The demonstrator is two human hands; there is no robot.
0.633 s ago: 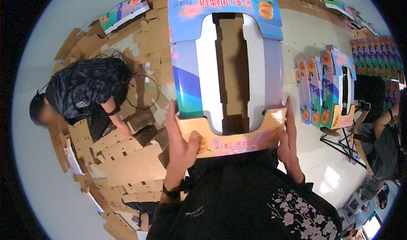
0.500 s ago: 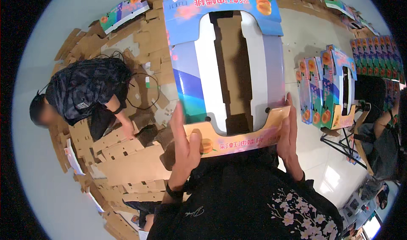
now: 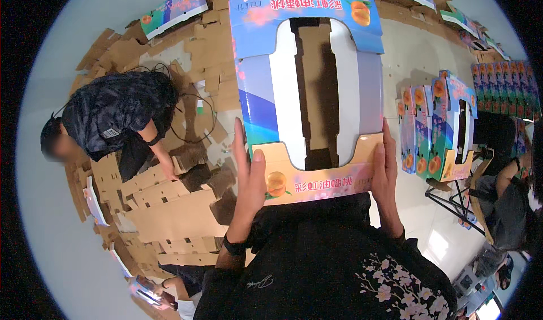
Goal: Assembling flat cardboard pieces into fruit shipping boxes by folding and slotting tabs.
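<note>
A printed cardboard fruit box (image 3: 370,88), blue, purple and green with peach pictures, is held up in front of my chest. Its top has a long rounded cut-out, through which white inner walls and a brown bottom show. Across the near end lies an orange flap (image 3: 317,185). My left hand (image 3: 249,176) grips the near left corner, thumb on the flap and fingers along the side. At the near right corner my right hand (image 3: 385,176) clasps the box in the same way. The undersides of both grips are hidden.
A person (image 3: 116,113) crouches at the left over brown cardboard sheets (image 3: 175,215). Several printed boxes (image 3: 440,125) stand at the right above a black folding stand (image 3: 455,204), near another person (image 3: 503,207). More boxes (image 3: 503,88) line the far right.
The orange flap has come down flatter, covering the two dark holes seen beside it before. The box has shifted slightly right. At the lower left, another person's hand with a colourful piece has appeared.
</note>
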